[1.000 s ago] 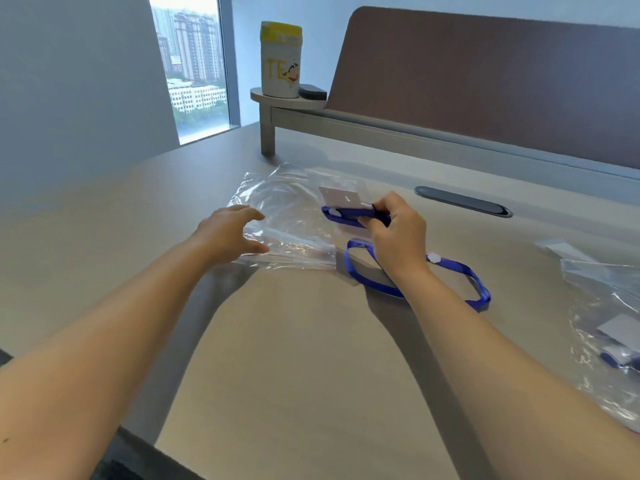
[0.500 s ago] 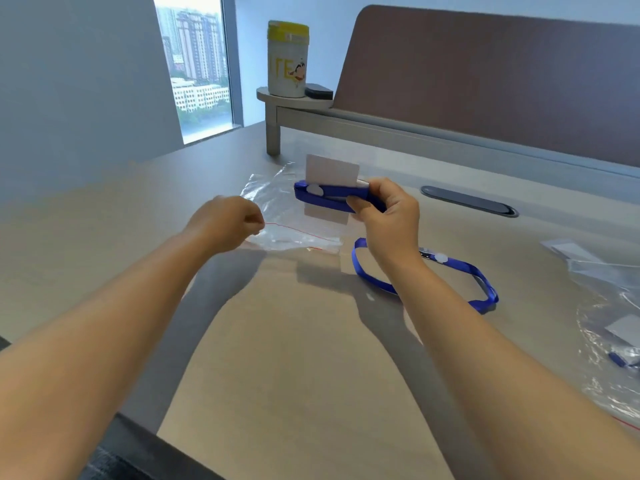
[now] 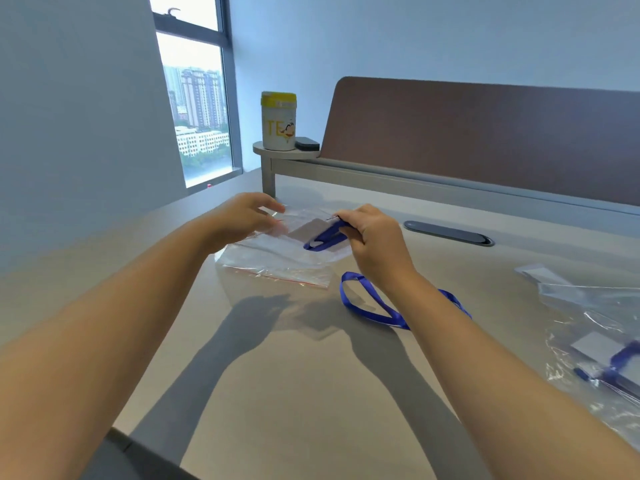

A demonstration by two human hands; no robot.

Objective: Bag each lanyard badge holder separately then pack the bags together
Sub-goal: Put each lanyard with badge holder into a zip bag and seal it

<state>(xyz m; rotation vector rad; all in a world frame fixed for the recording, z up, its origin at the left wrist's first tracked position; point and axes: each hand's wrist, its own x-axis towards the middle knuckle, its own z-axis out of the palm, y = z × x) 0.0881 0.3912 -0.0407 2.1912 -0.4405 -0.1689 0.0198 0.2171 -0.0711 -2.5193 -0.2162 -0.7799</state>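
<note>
Item, badge holder (image 3: 320,233) on blue lanyard (image 3: 372,306): half a second earlier held upright above the clear zip bag (image 3: 277,265), now tipped down with its card end entering the bag's mouth; right hand (image 3: 375,242) kept its grip clamped on the holder's top, left hand (image 3: 242,216) pinched the bag's lip open, strap loop trailing on the counter (image 3: 294,375). Judged mid-insertion, strap yet to follow. Room: bagged holder (image 3: 609,365) at right, yellow-lidded canister (image 3: 278,121) on shelf (image 3: 285,154), brown partition (image 3: 485,133), window (image 3: 197,109)
</note>
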